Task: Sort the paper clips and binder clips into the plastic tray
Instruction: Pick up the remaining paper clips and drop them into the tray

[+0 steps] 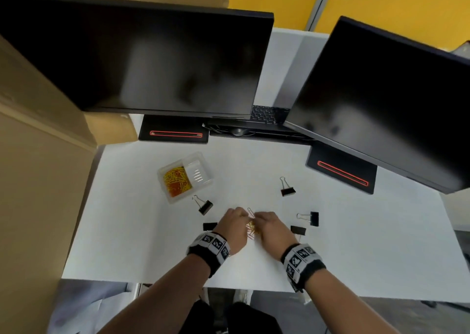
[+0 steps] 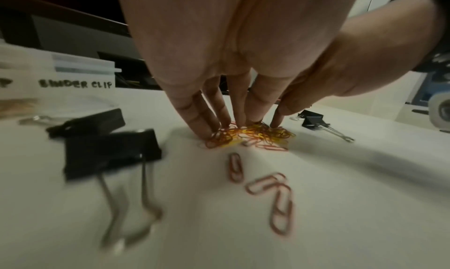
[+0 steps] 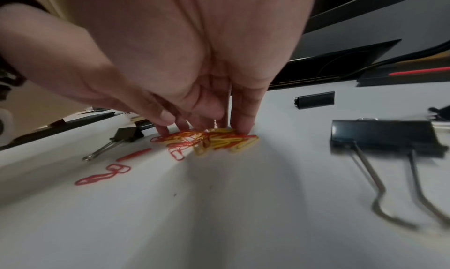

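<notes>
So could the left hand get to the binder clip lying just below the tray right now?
Probably yes. That binder clip lies on bare table just ahead and left of the left hand, with nothing between them. But its fingers are busy, pressed onto the paper clip pile, so it must let go first.

A clear plastic tray (image 1: pixel 203 172) sits left of center in the head view, angled, with two compartments: the lower-left one holds red and yellow paper clips (image 1: pixel 176 181), the upper-right one carries a handwritten "BINDER CLIP" label in the left wrist view. A small heap of red and yellow paper clips (image 1: pixel 251 228) lies low in the center on the white surface (image 1: pixel 356 232), with a few loose red ones (image 2: pixel 268 186) just beside it. Five black binder clips with silver wire handles lie scattered around the heap: (image 1: pixel 204 206), (image 1: pixel 287 188), (image 1: pixel 311 218), (image 1: pixel 298 230) and (image 1: pixel 209 226).
</notes>
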`<state>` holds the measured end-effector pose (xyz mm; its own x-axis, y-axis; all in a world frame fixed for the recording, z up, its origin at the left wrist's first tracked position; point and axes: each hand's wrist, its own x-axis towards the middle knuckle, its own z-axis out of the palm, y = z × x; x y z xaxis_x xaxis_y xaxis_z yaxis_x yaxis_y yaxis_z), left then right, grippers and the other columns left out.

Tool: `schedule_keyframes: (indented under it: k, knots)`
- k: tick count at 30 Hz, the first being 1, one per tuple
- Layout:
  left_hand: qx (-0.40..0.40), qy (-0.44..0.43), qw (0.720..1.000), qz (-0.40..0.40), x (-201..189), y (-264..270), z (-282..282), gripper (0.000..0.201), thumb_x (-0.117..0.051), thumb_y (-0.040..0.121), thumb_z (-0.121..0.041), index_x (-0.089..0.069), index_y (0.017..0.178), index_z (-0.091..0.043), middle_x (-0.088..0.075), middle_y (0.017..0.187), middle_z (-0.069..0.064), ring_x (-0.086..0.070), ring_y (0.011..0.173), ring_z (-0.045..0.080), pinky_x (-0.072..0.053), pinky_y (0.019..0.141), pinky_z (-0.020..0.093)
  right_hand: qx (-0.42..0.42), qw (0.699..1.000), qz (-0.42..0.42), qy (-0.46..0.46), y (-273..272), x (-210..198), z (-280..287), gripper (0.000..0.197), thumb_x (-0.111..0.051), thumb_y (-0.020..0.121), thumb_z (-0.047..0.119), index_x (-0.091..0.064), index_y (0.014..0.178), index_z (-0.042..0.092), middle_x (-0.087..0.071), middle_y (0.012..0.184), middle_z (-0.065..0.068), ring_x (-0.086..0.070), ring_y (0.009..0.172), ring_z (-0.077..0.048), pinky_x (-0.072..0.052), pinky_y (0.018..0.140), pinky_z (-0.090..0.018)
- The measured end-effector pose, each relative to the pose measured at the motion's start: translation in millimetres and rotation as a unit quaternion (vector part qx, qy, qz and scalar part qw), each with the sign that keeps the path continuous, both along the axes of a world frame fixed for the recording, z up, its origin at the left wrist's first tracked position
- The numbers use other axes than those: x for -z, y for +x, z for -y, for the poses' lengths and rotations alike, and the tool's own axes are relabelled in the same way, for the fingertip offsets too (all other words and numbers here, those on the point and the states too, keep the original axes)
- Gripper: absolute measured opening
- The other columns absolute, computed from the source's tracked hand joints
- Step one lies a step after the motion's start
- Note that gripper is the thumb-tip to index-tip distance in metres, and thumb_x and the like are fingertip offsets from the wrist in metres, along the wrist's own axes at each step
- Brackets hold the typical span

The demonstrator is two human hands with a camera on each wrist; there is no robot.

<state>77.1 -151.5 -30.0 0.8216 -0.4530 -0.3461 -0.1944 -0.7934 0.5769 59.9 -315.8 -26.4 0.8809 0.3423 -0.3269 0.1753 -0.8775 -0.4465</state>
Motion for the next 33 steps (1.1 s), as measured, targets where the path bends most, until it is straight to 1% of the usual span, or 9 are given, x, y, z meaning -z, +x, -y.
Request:
schedule_keyframes:
  k: [4, 9, 14, 18, 22, 25, 28, 31, 33]
  knots:
    - [-0.048, 0.043, 0.998, 0.005, -4, -23, -15, 0.068, -0.068, 0.083, -0.029, -0.038, 0.143, -0.022, -0.038, 0.138, 0.001, -0.039, 0.126, 0.021, -0.041, 0.104, 0.033, 0.084, 0.995, 0.033, 0.032, -18, 1, 19, 0.044, -0.056, 0.085, 0.001, -0.058, 0.128, 0.01, -0.051, 0.136, -0.014, -0.045, 0.128, -0.028, -0.031, 0.106, -0.025]
    - [-0.116, 0.115, 0.985, -0.062, -6, -51, -13, 0.078, -0.07, 0.085, -0.023, -0.022, 0.145, -0.018, -0.035, 0.134, 0.011, -0.055, 0.114, 0.022, -0.051, 0.095, 0.029, 0.139, 0.989, 0.049, 0.023, -32, 4, 29, 0.037, -0.052, 0.085, -0.004, -0.06, 0.12, 0.005, -0.057, 0.118, -0.018, -0.054, 0.106, -0.035, -0.044, 0.093, -0.033]
    - [-0.155, 0.054, 0.985, -0.049, 0, -50, -2, 0.059, -0.059, 0.091, -0.01, -0.031, 0.143, -0.017, -0.044, 0.131, 0.007, -0.057, 0.112, 0.02, -0.047, 0.093, 0.024, 0.134, 0.989, -0.001, 0.058, -34, 7, 18, 0.043, -0.049, 0.088, 0.001, -0.053, 0.13, 0.006, -0.053, 0.123, -0.011, -0.05, 0.112, -0.024, -0.032, 0.098, -0.018]
    - [-0.145, 0.033, 0.989, -0.016, -3, -35, -1, 0.07, -0.072, 0.084, -0.02, -0.034, 0.143, -0.021, -0.039, 0.134, 0.003, -0.051, 0.12, 0.02, -0.048, 0.098, 0.03, 0.142, 0.985, 0.018, 0.094, -24, 2, 22, 0.042, -0.056, 0.089, 0.006, -0.053, 0.131, 0.008, -0.054, 0.124, -0.009, -0.054, 0.114, -0.024, -0.039, 0.103, -0.025]
    - [-0.104, 0.063, 0.992, -0.031, 2, -18, -8, 0.113, -0.088, 0.062, -0.039, -0.02, 0.151, -0.025, -0.021, 0.15, 0.002, -0.032, 0.134, 0.024, -0.042, 0.106, 0.041, 0.032, 0.999, -0.036, 0.023, -11, 0, 32, 0.091, -0.077, 0.076, 0.035, -0.026, 0.149, 0.016, -0.028, 0.154, -0.006, -0.027, 0.138, -0.026, -0.026, 0.112, -0.032]
    - [-0.052, 0.078, 0.995, -0.038, 7, -3, -2, 0.117, -0.088, 0.063, -0.034, -0.014, 0.153, -0.027, -0.019, 0.151, 0.003, -0.031, 0.135, 0.025, -0.043, 0.105, 0.041, -0.056, 0.994, -0.054, -0.075, 2, 6, 25, 0.108, -0.081, 0.069, 0.034, -0.014, 0.152, 0.018, -0.013, 0.16, -0.009, -0.019, 0.14, -0.031, -0.028, 0.113, -0.042]
    - [-0.042, 0.056, 0.997, -0.021, 13, 8, 3, 0.096, -0.084, 0.071, -0.025, -0.029, 0.149, -0.027, -0.034, 0.138, 0.001, -0.044, 0.123, 0.021, -0.046, 0.096, 0.034, -0.061, 0.993, -0.024, -0.097, 11, 16, 20, 0.084, -0.078, 0.074, 0.026, -0.035, 0.146, 0.015, -0.031, 0.151, -0.017, -0.033, 0.129, -0.035, -0.041, 0.105, -0.044]
    - [-0.06, 0.022, 0.998, -0.01, 18, 11, 2, 0.07, -0.079, 0.078, -0.021, -0.047, 0.14, -0.024, -0.046, 0.125, -0.001, -0.053, 0.112, 0.018, -0.039, 0.088, 0.021, -0.052, 0.996, 0.029, -0.064, 8, 24, 17, 0.047, -0.072, 0.08, 0.009, -0.059, 0.125, 0.01, -0.055, 0.124, -0.019, -0.053, 0.105, -0.035, -0.055, 0.077, -0.043]
    - [-0.082, 0.001, 0.997, -0.008, 19, 10, 3, 0.056, -0.077, 0.079, -0.021, -0.057, 0.131, -0.022, -0.053, 0.117, -0.001, -0.057, 0.107, 0.017, -0.039, 0.087, 0.02, -0.037, 0.997, 0.047, -0.056, 6, 31, 16, 0.027, -0.07, 0.079, 0.004, -0.067, 0.105, 0.008, -0.06, 0.104, -0.013, -0.057, 0.091, -0.031, -0.056, 0.06, -0.041]
